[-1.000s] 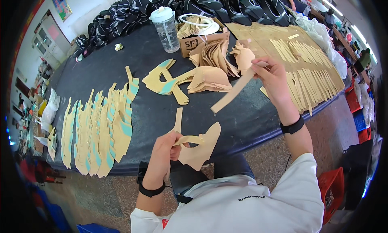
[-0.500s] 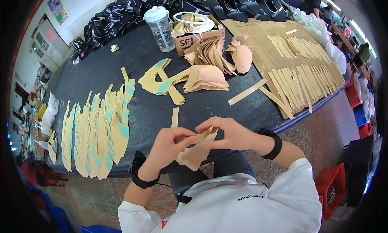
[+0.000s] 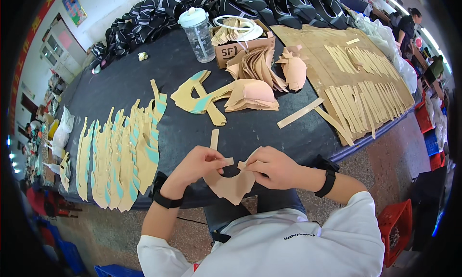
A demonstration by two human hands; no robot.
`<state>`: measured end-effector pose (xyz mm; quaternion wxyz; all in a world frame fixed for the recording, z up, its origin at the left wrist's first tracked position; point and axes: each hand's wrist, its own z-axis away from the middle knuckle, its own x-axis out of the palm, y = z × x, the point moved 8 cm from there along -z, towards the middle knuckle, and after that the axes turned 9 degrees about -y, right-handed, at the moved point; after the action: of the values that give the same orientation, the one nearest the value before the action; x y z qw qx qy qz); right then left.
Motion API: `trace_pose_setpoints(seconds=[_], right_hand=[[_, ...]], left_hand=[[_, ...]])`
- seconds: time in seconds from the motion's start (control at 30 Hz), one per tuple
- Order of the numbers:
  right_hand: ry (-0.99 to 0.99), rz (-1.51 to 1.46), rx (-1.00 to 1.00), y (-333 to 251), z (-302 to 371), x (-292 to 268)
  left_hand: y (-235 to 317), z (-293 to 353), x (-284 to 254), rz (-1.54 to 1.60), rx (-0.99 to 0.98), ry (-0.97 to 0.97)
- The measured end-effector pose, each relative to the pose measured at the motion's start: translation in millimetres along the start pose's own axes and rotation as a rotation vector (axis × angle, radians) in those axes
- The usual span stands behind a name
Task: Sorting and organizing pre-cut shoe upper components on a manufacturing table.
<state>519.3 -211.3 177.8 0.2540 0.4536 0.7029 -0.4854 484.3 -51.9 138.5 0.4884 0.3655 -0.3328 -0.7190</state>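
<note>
Two-handed, holds a curved tan piece [image 3: 233, 189] low at the near edge of the black tabletop [image 3: 183, 132], hollow side away from the body. Pinches the left end with the left hand [image 3: 197, 165], thumb and fingers together on it, with a short pale tip poking out past them toward the right. Grips the other end with the right hand [image 3: 272, 167], fingertips clamped on it and partly hiding it. Lets the pointed lower edge hang free between both hands.

Has a tan strip [image 3: 214, 139] on the tabletop just beyond the left hand, and a loose strip [image 3: 301, 112] farther right, near a cardboard sheet [image 3: 308, 51] covered with two groups of narrow strips [image 3: 346, 108]. Has on the left a row of overlapping tan cutouts [image 3: 127, 161] with aqua patches. Faces, straight ahead, a stack of rounded pink pieces [image 3: 252, 92], touching a tan-and-aqua stack [image 3: 185, 96]; behind these, a clear bottle [image 3: 196, 41] with a white lid, just beside a small cardboard box [image 3: 228, 56]. Farthest off, along the back, a heap of black shoes [image 3: 284, 7].
</note>
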Motion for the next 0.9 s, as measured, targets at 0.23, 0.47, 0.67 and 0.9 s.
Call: trace_pose_setpoints(seconds=[0.23,0.47,0.67,0.9], right_hand=[[-0.144,0.138,0.010,-1,8,19],[-0.142,0.127,0.012,1,9,19],[-0.146,0.128,0.024,2,7,19],[-0.169,0.241,-0.009,-1,1,29]], left_hand=[[-6,-30,14,-0.091,0.036,-0.129],[1,-35,15,-0.235,-0.048,-0.145],[3,-40,15,-0.309,-0.061,-0.150],[1,-44,17,-0.313,-0.074,-0.111]])
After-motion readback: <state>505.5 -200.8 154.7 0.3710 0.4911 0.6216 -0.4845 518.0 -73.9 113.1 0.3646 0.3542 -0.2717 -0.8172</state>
